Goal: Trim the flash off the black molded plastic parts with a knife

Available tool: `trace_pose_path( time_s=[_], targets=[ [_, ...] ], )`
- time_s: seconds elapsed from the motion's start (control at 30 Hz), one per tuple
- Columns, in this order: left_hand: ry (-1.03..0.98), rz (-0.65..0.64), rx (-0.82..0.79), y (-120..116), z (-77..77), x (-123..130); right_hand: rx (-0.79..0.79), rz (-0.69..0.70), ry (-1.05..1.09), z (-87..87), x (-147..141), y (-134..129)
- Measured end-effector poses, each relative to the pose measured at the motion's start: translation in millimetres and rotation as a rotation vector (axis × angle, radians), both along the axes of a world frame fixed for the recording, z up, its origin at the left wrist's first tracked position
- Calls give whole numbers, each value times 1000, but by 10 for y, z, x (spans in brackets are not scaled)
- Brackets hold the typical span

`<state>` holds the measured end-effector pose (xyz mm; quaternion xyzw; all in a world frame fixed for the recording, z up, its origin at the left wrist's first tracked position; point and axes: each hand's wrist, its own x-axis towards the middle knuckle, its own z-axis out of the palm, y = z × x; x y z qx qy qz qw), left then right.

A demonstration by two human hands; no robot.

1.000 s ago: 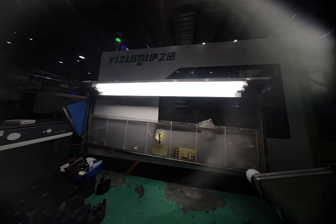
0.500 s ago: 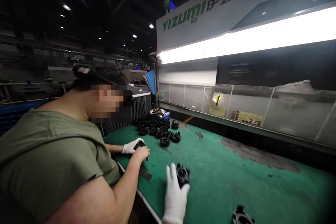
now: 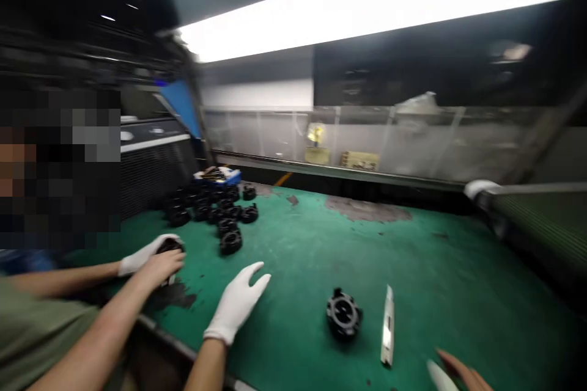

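Note:
My left hand, in a white glove, hovers over the green table with thumb and fingers apart and nothing between them. Just beyond it stands a black ring part at the near end of a group of similar parts. To its right another black ring part lies alone, with a light-coloured knife beside it. At the bottom right edge my right hand shows only in part and blurred, nearest to the knife; a pale shape is by its fingers, and its grip is hidden.
At the left a person's hands, one gloved and one bare, hold a black part. A blue tray stands behind the group. A conveyor is at the right, and a machine ledge runs along the back.
The view has turned right and down. My left hand has let go of its black part, which now appears among the near parts of the group. The knife and my right hand have come into view.

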<state>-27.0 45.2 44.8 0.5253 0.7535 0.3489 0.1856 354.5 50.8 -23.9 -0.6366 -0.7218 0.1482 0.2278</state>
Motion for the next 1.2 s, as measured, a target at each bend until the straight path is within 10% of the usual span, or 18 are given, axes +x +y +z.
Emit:
trace_pose_path(
  time_s=[0.13, 0.33, 0.57, 0.77, 0.97, 1.2],
  targets=[
    [-40, -346, -15, 148, -48, 803, -203, -22, -39, 37, 126, 92],
    [-5, -404, -39, 219, -472, 1761, -287, -8, 101, 174, -165, 466],
    [26, -573, -98, -92, -648, 2292, -592, 38, 419, 181, 959, -230],
    [51, -603, -45, -130, -712, 2421, -470, 145, 323, 360, 1373, -676],
    [57, -630, -13, -131, -725, 2393, -231, 436, -27, 526, 1265, -527],
    [75, -634, 6, -129, -753, 2390, -184, 459, -250, 606, 1256, -439]
  ],
)
